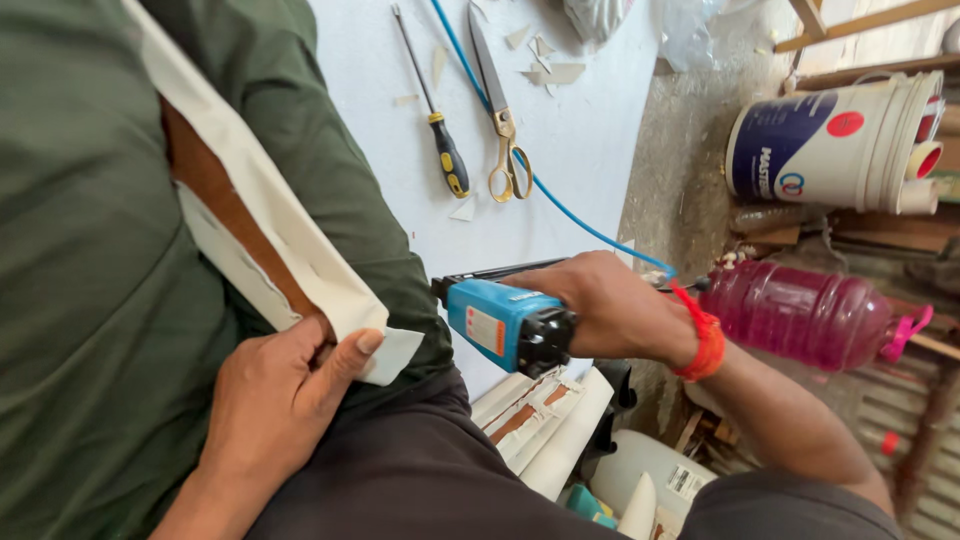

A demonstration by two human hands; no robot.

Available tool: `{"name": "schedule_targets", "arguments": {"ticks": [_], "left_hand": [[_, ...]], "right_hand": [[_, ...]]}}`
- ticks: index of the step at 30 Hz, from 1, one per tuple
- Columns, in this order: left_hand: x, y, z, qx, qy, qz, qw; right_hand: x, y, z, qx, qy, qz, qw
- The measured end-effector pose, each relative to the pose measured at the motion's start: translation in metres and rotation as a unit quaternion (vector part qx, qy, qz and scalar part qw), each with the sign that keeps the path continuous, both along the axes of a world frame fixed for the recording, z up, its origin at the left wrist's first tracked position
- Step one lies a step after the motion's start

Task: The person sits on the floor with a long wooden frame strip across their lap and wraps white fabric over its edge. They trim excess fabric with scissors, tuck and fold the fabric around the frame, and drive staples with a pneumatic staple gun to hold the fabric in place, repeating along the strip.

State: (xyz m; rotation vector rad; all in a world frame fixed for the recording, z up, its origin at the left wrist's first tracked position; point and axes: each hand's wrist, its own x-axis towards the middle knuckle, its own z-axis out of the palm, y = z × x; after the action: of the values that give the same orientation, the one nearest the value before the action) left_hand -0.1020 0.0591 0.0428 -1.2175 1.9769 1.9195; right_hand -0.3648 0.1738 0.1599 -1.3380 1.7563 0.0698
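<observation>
- Head view, fingers first: I saw my left hand (275, 395) with its fingers curled and the thumb (345, 362) pressed flat on the cream fabric-wrapped wooden strip (262, 215), clamping the strip's lower end against the green trouser leg (90, 300).
- My right hand (610, 305) was wrapped tight around the blue pneumatic stapler (505, 322), fingers closed over its grip; I could not tell whether a finger sat on the trigger.
- The stapler's black nose pointed toward the strip's end, near it but with a small gap I could not judge exactly.
- The strip ran diagonally from the upper left down to my left thumb, bare brown wood showing along one side where the fabric folded back.
- A blue air hose (560, 205) trailed from the stapler across the white board (590, 150).
- On that board lay a screwdriver (432, 105) and gold-handled scissors (500, 110), side by side, well apart from both hands, with fabric scraps near them.
- To the right, off the board's edge, stood a pink bottle (805, 315) close by my right wrist, and a white bucket (835, 145) further off.
- More wrapped strips (540, 420) lay just below the stapler, leaving little open room there.
</observation>
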Motion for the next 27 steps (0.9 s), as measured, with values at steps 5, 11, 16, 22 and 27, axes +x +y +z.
{"name": "schedule_targets", "arguments": {"ticks": [5,11,16,22,27], "left_hand": [[-0.012,0.003,-0.004,0.046,0.004,0.036,0.998],[0.006,-0.01,-0.01,-0.13,0.063,-0.068,0.987],[0.016,-0.007,-0.013,-0.281,0.173,-0.052,0.943],[0.019,0.005,-0.018,-0.197,0.103,-0.044,0.974],[0.024,0.011,-0.017,-0.207,0.109,-0.017,0.972]], "right_hand": [[0.003,0.007,-0.003,0.009,-0.014,-0.038,0.999],[0.002,0.0,-0.004,-0.029,-0.031,-0.026,0.999],[0.005,-0.01,0.007,0.03,-0.067,-0.071,0.995],[0.022,-0.02,0.02,0.021,-0.112,0.007,0.993],[0.038,-0.033,0.01,-0.007,-0.103,0.044,0.994]]}}
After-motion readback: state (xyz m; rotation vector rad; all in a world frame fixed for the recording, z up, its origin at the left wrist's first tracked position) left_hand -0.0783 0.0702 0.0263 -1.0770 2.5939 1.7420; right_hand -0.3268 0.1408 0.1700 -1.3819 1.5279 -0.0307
